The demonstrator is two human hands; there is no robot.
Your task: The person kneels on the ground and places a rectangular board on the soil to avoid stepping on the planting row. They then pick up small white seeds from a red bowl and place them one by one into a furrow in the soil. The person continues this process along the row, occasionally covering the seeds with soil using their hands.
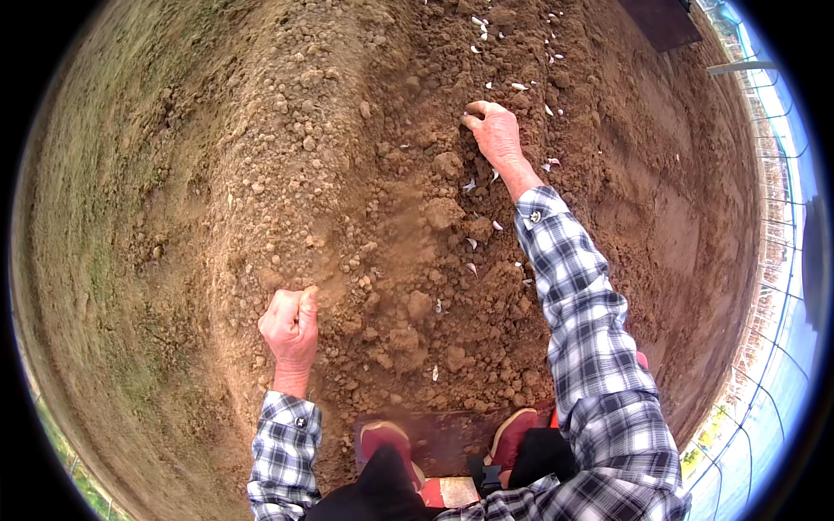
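My right hand reaches forward over the tilled brown soil, thumb and fingertips close together at the ground; whether something small is between them cannot be told. Whitish garlic cloves lie in rough rows on the soil beyond it, and more cloves are scattered nearer to me, below that hand. Toward the lower left, my left hand is curled with the thumb against the fingers, above a ridge of crumbly soil. What it may hold inside is hidden.
My red shoes rest on a dark reddish board at the bottom. Large soil clods lie between the hands. Another dark board is at the upper right. A wire fence curves along the right rim.
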